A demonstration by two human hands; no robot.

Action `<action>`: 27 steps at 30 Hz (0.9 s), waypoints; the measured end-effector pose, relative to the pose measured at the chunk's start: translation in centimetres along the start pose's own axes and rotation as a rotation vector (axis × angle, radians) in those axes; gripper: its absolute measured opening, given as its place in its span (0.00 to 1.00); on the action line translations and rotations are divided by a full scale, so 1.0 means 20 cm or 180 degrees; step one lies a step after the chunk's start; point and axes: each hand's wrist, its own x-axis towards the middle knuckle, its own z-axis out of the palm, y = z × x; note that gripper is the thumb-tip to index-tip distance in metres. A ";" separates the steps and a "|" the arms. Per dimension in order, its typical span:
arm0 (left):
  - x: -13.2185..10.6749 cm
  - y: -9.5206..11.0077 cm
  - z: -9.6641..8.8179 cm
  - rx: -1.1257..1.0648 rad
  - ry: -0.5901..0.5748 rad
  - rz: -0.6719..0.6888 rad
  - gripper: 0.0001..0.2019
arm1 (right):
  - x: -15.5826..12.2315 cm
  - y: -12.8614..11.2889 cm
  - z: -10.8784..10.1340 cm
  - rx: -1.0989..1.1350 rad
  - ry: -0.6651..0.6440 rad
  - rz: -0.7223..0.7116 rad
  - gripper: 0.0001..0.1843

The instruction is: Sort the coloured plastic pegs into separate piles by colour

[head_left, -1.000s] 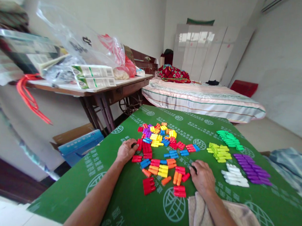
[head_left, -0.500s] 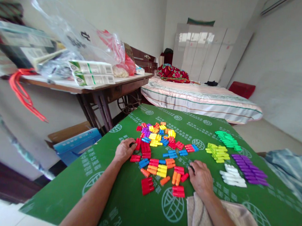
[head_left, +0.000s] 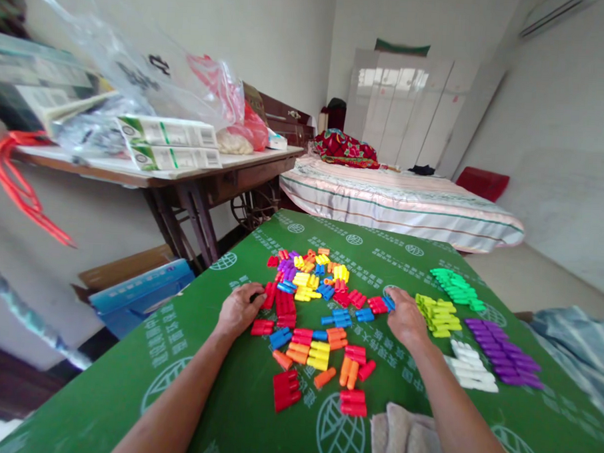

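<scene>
A heap of mixed coloured plastic pegs [head_left: 318, 314] lies in the middle of the green table [head_left: 244, 411]. My left hand [head_left: 238, 309] rests at the heap's left edge, its fingers curled beside a stack of red pegs [head_left: 284, 304]. My right hand [head_left: 404, 316] is at the heap's right edge, fingertips touching a blue peg [head_left: 389, 302] next to a red one; whether it grips the peg is hidden. To the right lie sorted groups: green pegs [head_left: 457, 288], yellow-green pegs [head_left: 438, 314], purple pegs [head_left: 501, 351] and white pegs [head_left: 471, 367].
A beige towel [head_left: 403, 441] lies at the table's near edge under my right forearm. A wooden side table [head_left: 184, 171] with boxes and plastic bags stands on the left. Beyond the green table are a bed [head_left: 398, 197] and white wardrobe [head_left: 402, 104].
My right hand has moved from the near side of the heap, by the towel, forward to the blue and red pegs at the heap's right edge. My left hand stays put.
</scene>
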 end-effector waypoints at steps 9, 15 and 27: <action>0.00 -0.03 0.01 -0.0028 0.0086 0.0054 0.15 | 0.02 0.07 0.11 -0.0082 -0.0327 0.0033 0.23; 0.00 -0.03 0.01 -0.0032 0.0096 0.0045 0.16 | -0.05 0.06 0.08 -0.0049 -0.0131 0.0286 0.19; 0.01 -0.02 0.01 -0.0082 0.0134 -0.0060 0.17 | -0.06 0.08 0.08 0.1268 -0.0129 -0.0459 0.24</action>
